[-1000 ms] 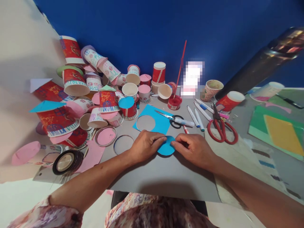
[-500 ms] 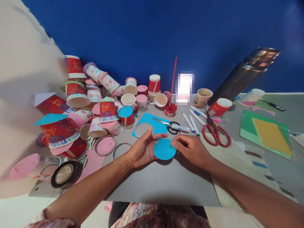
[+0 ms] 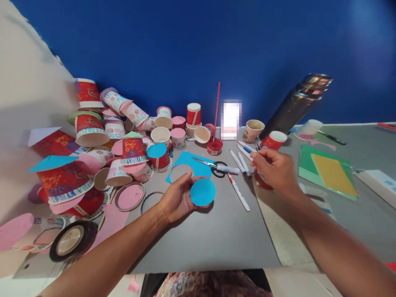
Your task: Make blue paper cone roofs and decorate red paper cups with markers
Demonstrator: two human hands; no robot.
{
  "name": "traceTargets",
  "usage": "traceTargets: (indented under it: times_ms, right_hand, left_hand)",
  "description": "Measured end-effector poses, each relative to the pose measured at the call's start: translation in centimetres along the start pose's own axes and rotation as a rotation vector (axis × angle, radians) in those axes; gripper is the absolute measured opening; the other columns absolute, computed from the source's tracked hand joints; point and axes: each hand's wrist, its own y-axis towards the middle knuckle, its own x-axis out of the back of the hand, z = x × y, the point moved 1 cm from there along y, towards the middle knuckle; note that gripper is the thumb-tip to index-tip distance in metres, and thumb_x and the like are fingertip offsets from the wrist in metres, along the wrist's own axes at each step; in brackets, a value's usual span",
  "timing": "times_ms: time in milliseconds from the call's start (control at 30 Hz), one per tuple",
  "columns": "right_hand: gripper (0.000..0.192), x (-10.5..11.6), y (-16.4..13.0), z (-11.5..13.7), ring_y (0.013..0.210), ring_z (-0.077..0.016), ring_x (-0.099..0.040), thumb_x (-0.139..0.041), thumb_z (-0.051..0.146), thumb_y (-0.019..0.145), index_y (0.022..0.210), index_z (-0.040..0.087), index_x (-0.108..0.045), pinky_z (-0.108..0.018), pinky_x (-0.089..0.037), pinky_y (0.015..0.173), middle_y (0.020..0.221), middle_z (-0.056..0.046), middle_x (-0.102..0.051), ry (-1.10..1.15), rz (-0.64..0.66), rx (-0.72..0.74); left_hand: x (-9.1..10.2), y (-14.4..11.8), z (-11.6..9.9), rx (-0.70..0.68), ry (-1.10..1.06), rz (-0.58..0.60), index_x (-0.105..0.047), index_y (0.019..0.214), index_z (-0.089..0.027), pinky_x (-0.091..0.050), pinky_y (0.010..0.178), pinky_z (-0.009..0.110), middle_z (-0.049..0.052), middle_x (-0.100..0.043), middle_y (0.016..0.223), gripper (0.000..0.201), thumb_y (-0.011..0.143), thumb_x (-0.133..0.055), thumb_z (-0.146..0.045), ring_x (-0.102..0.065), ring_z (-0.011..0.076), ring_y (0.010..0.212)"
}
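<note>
At centre frame, above a grey table [image 3: 216, 239], the left hand [image 3: 177, 198] pinches a blue paper disc [image 3: 203, 192] between thumb and fingers, holding it just off the surface. Right of centre, the right hand [image 3: 275, 170] rests curled over red-handled scissors [image 3: 262, 181], fingers closed around a loop. White markers [image 3: 239, 194] lie between the two hands. Decorated paper cups [image 3: 133, 152] crowd the left of the frame; a blue sheet [image 3: 185, 163] with a round hole lies behind the disc.

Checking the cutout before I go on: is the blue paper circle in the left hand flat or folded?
Flat. The blue paper circle shows a full round outline with no crease, held at its edge by the left hand.
</note>
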Motion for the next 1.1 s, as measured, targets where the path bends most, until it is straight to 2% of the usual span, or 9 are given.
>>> traceTargets:
  times_ms: [100, 233, 400, 500, 600, 700, 800, 900, 1100]
  right_hand:
    - [0.028, 2.0, 1.2, 0.4, 0.053, -0.0173, -0.057, -0.061, 0.042, 0.088, 0.071, 0.021, -0.069, -0.030, -0.039, 0.054, 0.063, -0.004, -0.070, -0.132, 0.054, 0.024]
    - [0.023, 2.9, 2.2, 1.2, 0.057, -0.0184, -0.057, -0.061, 0.035, 0.086, 0.071, 0.023, -0.073, -0.029, -0.033, 0.053, 0.067, -0.004, -0.070, -0.484, 0.264, 0.141]
    - [0.017, -0.5, 2.5, 1.0, 0.071, -0.0200, -0.063, -0.061, 0.031, 0.090, 0.089, 0.023, -0.075, -0.028, -0.034, 0.056, 0.084, -0.005, -0.074, -0.567, 0.485, 0.295]
    - [0.021, -2.7, 2.5, -0.1, 0.082, -0.0228, -0.065, -0.064, 0.037, 0.091, 0.097, 0.021, -0.075, -0.030, -0.040, 0.063, 0.092, -0.009, -0.072, -0.563, 0.536, 0.417]
    - [0.022, -3.6, 2.4, -1.1, 0.089, -0.0257, -0.065, -0.064, 0.039, 0.090, 0.092, 0.020, -0.075, -0.033, -0.044, 0.071, 0.096, -0.011, -0.070, -0.543, 0.526, 0.495]
    - [0.021, -3.3, 1.8, -0.7, 0.092, -0.0277, -0.065, -0.064, 0.039, 0.090, 0.091, 0.020, -0.071, -0.035, -0.045, 0.074, 0.096, -0.010, -0.072, -0.456, 0.426, 0.486]
    - [0.023, -3.1, -0.1, 1.0, 0.064, -0.0186, -0.063, -0.059, 0.043, 0.094, 0.102, 0.023, -0.068, -0.030, -0.040, 0.060, 0.076, -0.001, -0.072, -0.315, 0.474, 0.377]
    - [0.023, -3.7, -2.4, 2.9, 0.056, -0.0162, -0.061, -0.058, 0.040, 0.095, 0.104, 0.023, -0.068, -0.029, -0.036, 0.055, 0.070, 0.001, -0.071, -0.256, 0.516, 0.492]
    - [0.020, -5.2, -4.3, 4.0, 0.056, -0.0188, -0.065, -0.059, 0.033, 0.093, 0.095, 0.017, -0.069, -0.031, -0.028, 0.055, 0.065, -0.001, -0.070, -0.361, 0.370, 0.704]
  left_hand:
    - [-0.1, 0.0, -0.2, -0.037, -0.005, -0.041, -0.071, 0.101, -0.007, -0.059, 0.066, 0.041, 0.015, -0.075, 0.092, 0.032, 0.097, -0.055, -0.034, -0.072, 0.0258, 0.075]
    - [-0.2, 0.0, -0.2, -0.064, 0.017, -0.074, -0.072, 0.101, -0.008, -0.060, 0.073, 0.040, 0.017, -0.077, 0.094, 0.022, 0.093, -0.059, -0.023, -0.075, 0.0290, 0.085]
    - [-0.3, -0.3, -0.2, -0.068, 0.028, -0.075, -0.073, 0.108, -0.008, -0.060, 0.072, 0.040, 0.016, -0.076, 0.093, 0.027, 0.089, -0.062, -0.023, -0.073, 0.0262, 0.080]
    - [-0.4, -0.4, -0.4, -0.080, 0.041, -0.068, -0.073, 0.111, -0.009, -0.060, 0.067, 0.041, 0.014, -0.076, 0.097, 0.028, 0.088, -0.062, -0.022, -0.071, 0.0244, 0.075]
    - [-0.3, -0.3, -0.5, -0.090, 0.040, -0.101, -0.074, 0.110, -0.009, -0.061, 0.071, 0.043, 0.015, -0.075, 0.103, 0.029, 0.087, -0.060, -0.020, -0.072, 0.0256, 0.081]
    - [-0.1, -0.1, -0.5, -0.157, 0.036, -0.151, -0.075, 0.110, -0.008, -0.060, 0.076, 0.039, 0.015, -0.075, 0.105, 0.030, 0.084, -0.062, -0.016, -0.071, 0.0240, 0.086]
    - [0.1, 0.1, -0.2, -0.241, 0.073, -0.171, -0.075, 0.112, -0.010, -0.057, 0.077, 0.031, 0.012, -0.076, 0.100, 0.037, 0.076, -0.068, -0.012, -0.068, 0.0194, 0.085]
    - [0.1, 0.4, 0.2, -0.288, 0.137, -0.130, -0.075, 0.113, -0.011, -0.052, 0.074, 0.027, 0.006, -0.074, 0.087, 0.046, 0.068, -0.073, -0.013, -0.064, 0.0147, 0.075]
    - [0.3, 0.7, 0.9, -0.340, 0.345, -0.133, -0.062, 0.136, -0.011, -0.043, 0.068, 0.025, 0.000, -0.067, 0.077, 0.066, 0.070, -0.069, -0.018, -0.053, 0.0103, 0.064]
